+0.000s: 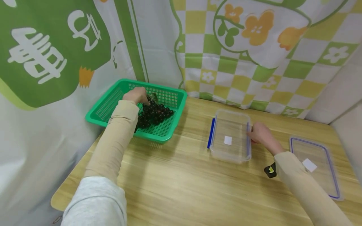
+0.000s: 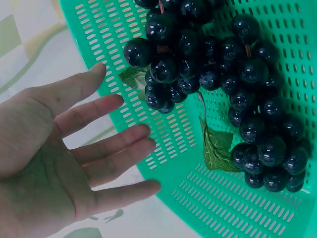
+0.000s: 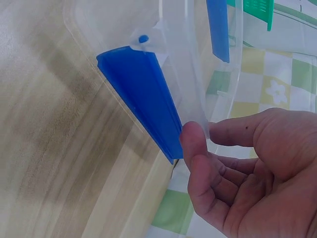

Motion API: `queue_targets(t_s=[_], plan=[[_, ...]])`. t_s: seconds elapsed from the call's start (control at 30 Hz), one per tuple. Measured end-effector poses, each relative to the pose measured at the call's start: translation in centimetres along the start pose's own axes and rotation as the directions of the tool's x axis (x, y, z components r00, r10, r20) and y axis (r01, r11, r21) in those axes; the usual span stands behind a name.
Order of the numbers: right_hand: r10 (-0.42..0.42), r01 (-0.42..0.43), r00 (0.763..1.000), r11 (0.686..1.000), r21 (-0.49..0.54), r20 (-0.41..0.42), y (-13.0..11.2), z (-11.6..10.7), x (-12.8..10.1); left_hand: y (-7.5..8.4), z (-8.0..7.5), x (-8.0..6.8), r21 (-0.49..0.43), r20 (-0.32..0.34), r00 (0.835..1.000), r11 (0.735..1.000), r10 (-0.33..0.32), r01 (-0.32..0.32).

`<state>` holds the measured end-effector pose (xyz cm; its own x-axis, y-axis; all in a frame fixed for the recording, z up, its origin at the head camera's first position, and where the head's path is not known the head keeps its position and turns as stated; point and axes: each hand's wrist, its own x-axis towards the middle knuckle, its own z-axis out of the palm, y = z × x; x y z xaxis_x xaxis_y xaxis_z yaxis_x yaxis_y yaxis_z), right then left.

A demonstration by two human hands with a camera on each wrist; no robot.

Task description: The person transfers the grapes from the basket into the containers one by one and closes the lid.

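Grapes point(image 2: 218, 94) lie in a dark bunch inside the green basket point(image 1: 113, 94) at the far left corner of the table point(image 1: 181, 188), and my left hand point(image 2: 64, 163) hovers over them with the fingers spread and straight, holding nothing. From the head view the hand sits right at the top of the bunch; from the left wrist view I see a gap between the fingers and the nearest berries, so I judge there is no contact yet.

My right hand point(image 3: 237, 168) is at the near edge of the clear box point(image 1: 229, 136), thumb and curled fingers pinching its thin wall just beside the blue clip point(image 3: 143, 94).

Risks, as I judge them: the bunch looks loose and heavy, with leaves point(image 2: 218, 148) tangled in it, so a grab on the berries rather than the stem could shed a few or let the cluster sag and catch on the basket rim. The basket sits close to the table's corner and edge, so a clumsy pull could nudge it off. The light plastic box may slide or tip if my pinch on its wall slackens or pulls sideways.

Around the work: the lid point(image 1: 315, 166) lies flat at the far right, well apart from the box, and a small black object point(image 1: 270, 170) rests near my right sleeve. Between basket and box the wood is bare; only the basket's wall stands in the path. A patterned curtain point(image 1: 254, 47) hangs close behind everything.
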<state>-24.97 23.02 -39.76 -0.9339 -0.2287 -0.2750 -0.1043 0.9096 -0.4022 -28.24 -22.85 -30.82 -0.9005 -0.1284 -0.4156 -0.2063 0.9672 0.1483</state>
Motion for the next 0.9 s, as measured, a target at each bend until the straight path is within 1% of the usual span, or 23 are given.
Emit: queue_targets(t_s=[0.17, 0.37, 0.53, 0.7, 0.9], plan=[[-0.020, 0.020, 0.999, 1.000, 0.000, -0.027, 0.2, 0.3, -0.1, 0.2, 0.7, 0.7, 0.038, 0.015, 1.000, 0.999, 0.027, -0.028], [0.000, 0.000, 1.000, 1.000, 0.007, -0.021, 0.1, 0.6, -0.1, 0.8, 1.9, 1.9, 0.073, 0.063, 0.997, 0.996, 0.047, -0.052], [0.002, -0.002, 0.999, 1.000, -0.011, -0.035, 0.0, 0.7, -0.2, 1.0, 2.7, 2.7, 0.084, 0.083, 0.995, 0.995, 0.052, -0.059], [-0.003, 0.002, 0.999, 1.000, -0.016, -0.047, 0.2, 0.8, -0.1, 1.2, 3.3, 3.1, 0.056, 0.085, 0.996, 0.998, 0.024, -0.029], [-0.008, 0.007, 0.998, 1.000, -0.018, -0.061, 0.4, 1.0, 0.0, 1.3, 3.5, 3.6, -0.026, 0.080, 0.997, 1.000, 0.010, -0.008]])
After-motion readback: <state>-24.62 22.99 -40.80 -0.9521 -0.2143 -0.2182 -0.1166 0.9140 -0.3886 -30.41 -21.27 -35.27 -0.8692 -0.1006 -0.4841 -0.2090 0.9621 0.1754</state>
